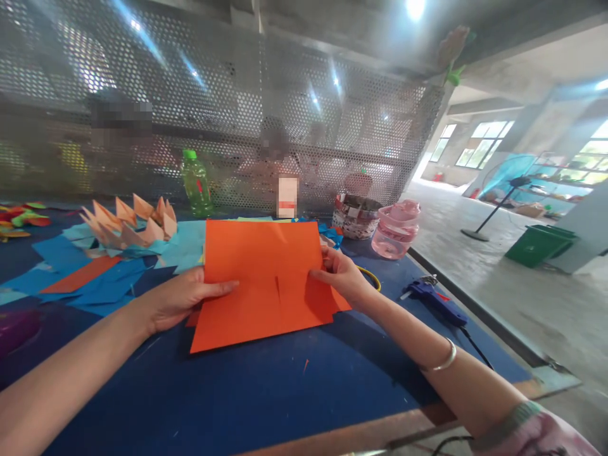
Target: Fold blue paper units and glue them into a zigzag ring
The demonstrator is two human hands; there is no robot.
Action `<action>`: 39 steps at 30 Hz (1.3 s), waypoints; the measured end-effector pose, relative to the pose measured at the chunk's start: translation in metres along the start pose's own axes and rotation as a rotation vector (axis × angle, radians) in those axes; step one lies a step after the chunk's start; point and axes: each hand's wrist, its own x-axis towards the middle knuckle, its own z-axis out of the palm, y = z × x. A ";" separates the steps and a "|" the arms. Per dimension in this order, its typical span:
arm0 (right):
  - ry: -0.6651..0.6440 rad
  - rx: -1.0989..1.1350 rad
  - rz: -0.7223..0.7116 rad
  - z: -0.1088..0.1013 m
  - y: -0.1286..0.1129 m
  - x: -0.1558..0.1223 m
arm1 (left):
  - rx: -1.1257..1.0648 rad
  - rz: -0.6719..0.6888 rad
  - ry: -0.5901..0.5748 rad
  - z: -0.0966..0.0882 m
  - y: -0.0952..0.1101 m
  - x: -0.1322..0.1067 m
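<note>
A sheet of orange paper lies flat on the blue table top, with a short dark slit near its middle. My left hand grips the sheet's left edge, fingers lying across the paper. On the right edge, my right hand pinches the sheet between fingers and thumb. Left of the sheet lie scattered blue paper pieces and a folded peach paper lotus. A blue hot glue gun rests to the right of my right hand.
Behind the sheet stand a green plastic bottle, a woven paper basket and a pink plastic jar. A perforated metal screen rises beyond them, with a person behind it. The table's right edge drops to a concrete floor.
</note>
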 end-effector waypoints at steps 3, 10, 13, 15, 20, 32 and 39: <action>-0.034 0.082 0.034 0.001 0.002 0.000 | -0.035 0.031 0.076 -0.001 -0.002 0.003; -0.029 0.067 0.073 0.002 0.006 0.001 | -0.150 0.030 0.133 -0.006 -0.005 0.009; -0.054 0.095 0.074 0.003 0.009 0.002 | -0.103 0.057 0.158 -0.006 -0.005 0.009; -0.056 0.092 0.070 0.003 0.011 0.003 | -0.081 0.068 0.169 -0.007 -0.005 0.009; -0.028 0.037 0.052 0.005 0.012 0.003 | -0.108 0.079 0.209 -0.007 -0.007 0.012; -0.035 0.046 0.063 0.006 0.013 0.002 | -0.148 0.110 0.231 -0.003 -0.003 0.008; -0.044 0.089 0.052 0.006 0.012 0.001 | -0.134 0.101 0.221 -0.003 -0.003 0.009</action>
